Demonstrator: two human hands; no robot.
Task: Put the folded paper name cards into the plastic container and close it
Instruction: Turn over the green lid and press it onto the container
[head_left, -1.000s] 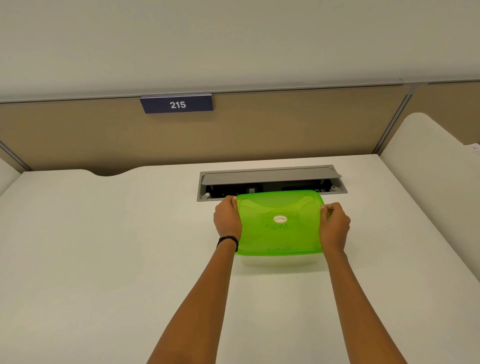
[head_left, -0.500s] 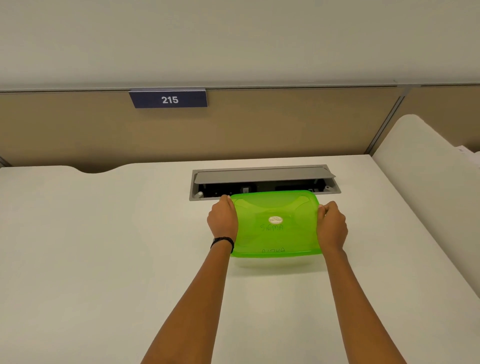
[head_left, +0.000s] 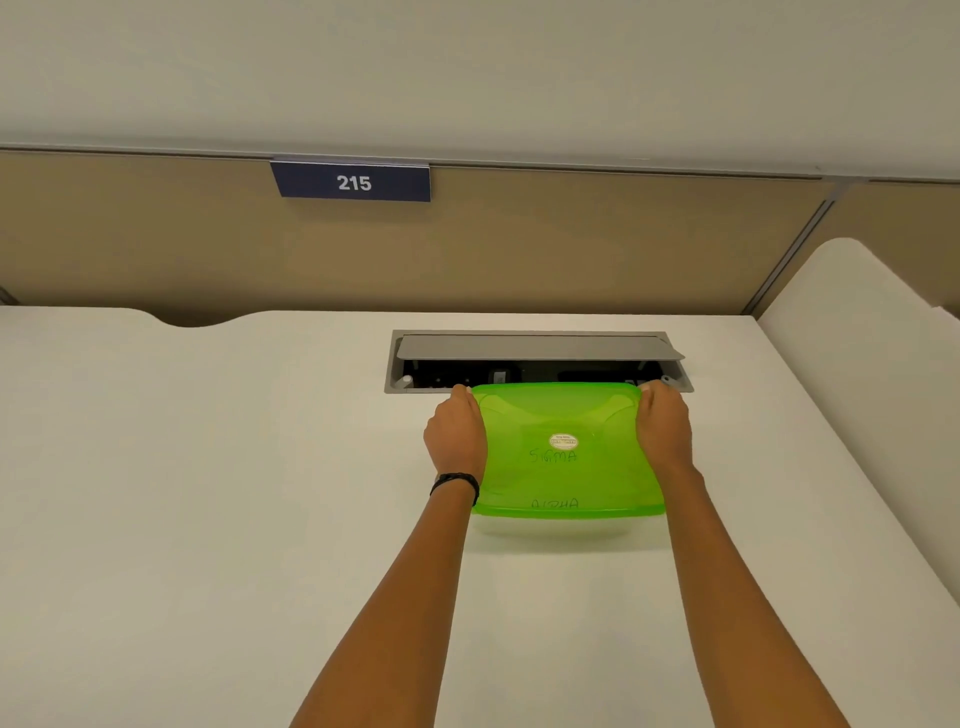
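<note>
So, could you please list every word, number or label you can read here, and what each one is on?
"215": white digits on the dark blue sign on the partition.
"SIGMA": handwriting seen through the green lid.
"ALPHA", partly faint: handwriting near the lid's front edge.
Round sticker on the lid: print too small to read.

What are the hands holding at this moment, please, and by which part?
The green lid: left hand on its left edge, right hand on its right edge.

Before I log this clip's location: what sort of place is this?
Probably an office workstation or shared desk: a white desk backed by a tan partition panel, a numbered sign reading 215, and a cable hatch set into the desktop.
</note>
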